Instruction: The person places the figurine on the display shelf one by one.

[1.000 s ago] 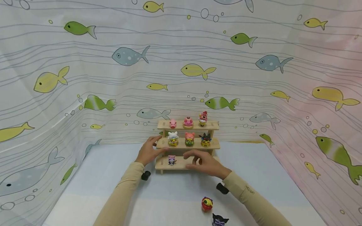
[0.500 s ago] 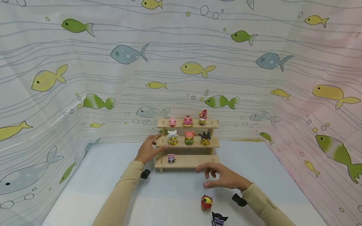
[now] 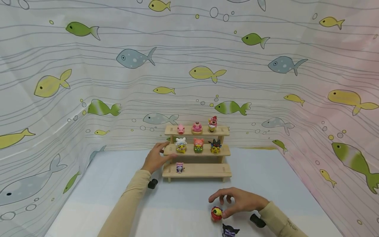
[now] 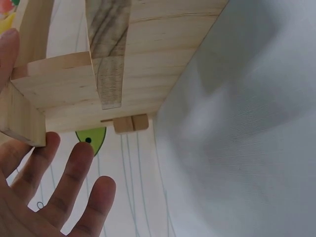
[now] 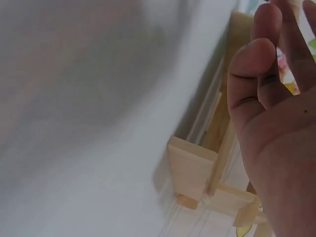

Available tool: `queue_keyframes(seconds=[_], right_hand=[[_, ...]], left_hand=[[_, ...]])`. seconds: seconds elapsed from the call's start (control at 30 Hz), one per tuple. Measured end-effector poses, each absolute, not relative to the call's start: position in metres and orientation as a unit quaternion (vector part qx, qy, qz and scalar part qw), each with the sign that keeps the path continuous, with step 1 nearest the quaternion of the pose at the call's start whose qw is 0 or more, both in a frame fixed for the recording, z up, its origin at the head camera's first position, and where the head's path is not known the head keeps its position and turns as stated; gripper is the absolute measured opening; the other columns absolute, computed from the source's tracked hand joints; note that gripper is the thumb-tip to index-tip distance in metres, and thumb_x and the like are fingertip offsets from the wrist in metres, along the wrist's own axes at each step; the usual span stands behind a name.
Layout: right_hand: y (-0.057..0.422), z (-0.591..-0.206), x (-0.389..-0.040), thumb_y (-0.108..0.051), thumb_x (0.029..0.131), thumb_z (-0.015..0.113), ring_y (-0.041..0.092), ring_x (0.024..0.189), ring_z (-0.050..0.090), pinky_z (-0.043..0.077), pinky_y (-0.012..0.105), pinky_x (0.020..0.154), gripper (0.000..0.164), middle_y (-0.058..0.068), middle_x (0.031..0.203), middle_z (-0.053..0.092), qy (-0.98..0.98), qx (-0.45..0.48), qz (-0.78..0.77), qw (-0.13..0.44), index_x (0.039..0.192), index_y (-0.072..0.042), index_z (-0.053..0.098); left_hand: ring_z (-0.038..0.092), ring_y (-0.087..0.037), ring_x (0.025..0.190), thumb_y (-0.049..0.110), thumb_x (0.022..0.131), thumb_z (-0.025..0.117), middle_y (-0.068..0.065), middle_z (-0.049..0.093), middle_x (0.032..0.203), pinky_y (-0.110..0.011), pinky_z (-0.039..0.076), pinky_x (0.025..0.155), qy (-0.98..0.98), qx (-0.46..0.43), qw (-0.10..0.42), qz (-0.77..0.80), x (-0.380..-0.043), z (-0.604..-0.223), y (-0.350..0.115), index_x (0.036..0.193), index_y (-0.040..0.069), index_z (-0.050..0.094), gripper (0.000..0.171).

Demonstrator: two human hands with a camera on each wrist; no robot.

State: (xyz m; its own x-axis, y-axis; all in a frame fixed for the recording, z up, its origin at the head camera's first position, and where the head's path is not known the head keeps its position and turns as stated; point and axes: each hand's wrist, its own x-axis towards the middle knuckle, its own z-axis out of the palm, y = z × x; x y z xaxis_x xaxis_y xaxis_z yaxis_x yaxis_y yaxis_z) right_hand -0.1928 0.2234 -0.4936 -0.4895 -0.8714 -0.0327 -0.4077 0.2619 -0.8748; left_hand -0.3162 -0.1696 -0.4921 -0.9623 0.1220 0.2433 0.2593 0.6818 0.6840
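A three-tier wooden display shelf (image 3: 196, 169) stands at the back of the table. My left hand (image 3: 155, 158) holds the left end of its middle tier; in the left wrist view the thumb (image 4: 7, 52) lies at one side of the board and fingers at the other. My right hand (image 3: 242, 200) hovers over a small red-and-yellow figurine (image 3: 216, 214), thumb beside it and curved fingers above, apart from each other. Whether the thumb touches the figurine I cannot tell. A black-and-purple figurine (image 3: 229, 230) stands nearer, partly cut off by the frame.
Pink figurines, among them a pig (image 3: 181, 129), stand on the top tier. The middle tier bears a white-hooded figurine (image 3: 181, 145), a pink one (image 3: 198, 145) and a dark one (image 3: 215, 146). One pink-and-purple figurine (image 3: 179, 168) is on the bottom tier's left. A fish-printed curtain (image 3: 251, 85) surrounds the table.
My right hand has moved from the bottom tier toward me and to the right, down to the red-and-yellow figurine. My left hand has stayed at the shelf.
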Motion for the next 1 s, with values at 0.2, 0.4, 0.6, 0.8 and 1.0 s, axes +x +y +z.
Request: queue_keyframes(seconds=[0.2,0.4,0.6,0.8,1.0], right_hand=[[0.225,-0.5,-0.192,-0.022,0.092,0.078,0.032,0.098,0.057,0.047,0.032,0.078,0.052,0.004,0.138,0.062,0.74,-0.442,-0.425,0.277,0.14,-0.017,0.06],[0.224,-0.507,-0.195,-0.019,0.091,0.078,0.016,0.1,0.058,0.047,0.028,0.081,0.05,-0.002,0.136,0.063,0.731,-0.442,-0.424,0.301,0.138,-0.02,0.062],[0.223,-0.511,-0.197,-0.02,0.091,0.078,0.016,0.099,0.058,0.048,0.027,0.08,0.047,-0.002,0.133,0.065,0.726,-0.454,-0.418,0.304,0.136,-0.019,0.063],[0.224,-0.51,-0.199,-0.018,0.092,0.077,0.019,0.1,0.058,0.048,0.027,0.08,0.048,-0.002,0.135,0.064,0.726,-0.453,-0.414,0.309,0.138,-0.02,0.063],[0.221,-0.507,-0.201,-0.015,0.094,0.073,0.018,0.097,0.056,0.043,0.023,0.073,0.049,0.0,0.136,0.062,0.719,-0.473,-0.397,0.319,0.141,-0.02,0.06]], left_hand=[[0.059,-0.026,0.113,0.071,0.077,0.074,-0.006,0.052,0.144,-0.046,0.053,0.086,-0.912,-0.108,0.093,-0.386,-0.317,-0.492,-0.169,0.149,0.024,0.052,0.088],[0.059,-0.027,0.112,0.07,0.078,0.075,-0.006,0.052,0.144,-0.046,0.053,0.085,-0.912,-0.107,0.095,-0.385,-0.317,-0.492,-0.169,0.149,0.024,0.052,0.087],[0.059,-0.026,0.113,0.069,0.078,0.075,-0.006,0.052,0.144,-0.046,0.053,0.086,-0.913,-0.104,0.09,-0.385,-0.316,-0.492,-0.168,0.149,0.024,0.052,0.087],[0.059,-0.026,0.113,0.07,0.078,0.074,-0.006,0.051,0.145,-0.046,0.053,0.087,-0.913,-0.103,0.088,-0.385,-0.315,-0.491,-0.168,0.149,0.024,0.051,0.088],[0.059,-0.027,0.113,0.07,0.078,0.074,-0.007,0.052,0.144,-0.046,0.053,0.087,-0.911,-0.108,0.092,-0.388,-0.316,-0.492,-0.168,0.149,0.023,0.052,0.088]])
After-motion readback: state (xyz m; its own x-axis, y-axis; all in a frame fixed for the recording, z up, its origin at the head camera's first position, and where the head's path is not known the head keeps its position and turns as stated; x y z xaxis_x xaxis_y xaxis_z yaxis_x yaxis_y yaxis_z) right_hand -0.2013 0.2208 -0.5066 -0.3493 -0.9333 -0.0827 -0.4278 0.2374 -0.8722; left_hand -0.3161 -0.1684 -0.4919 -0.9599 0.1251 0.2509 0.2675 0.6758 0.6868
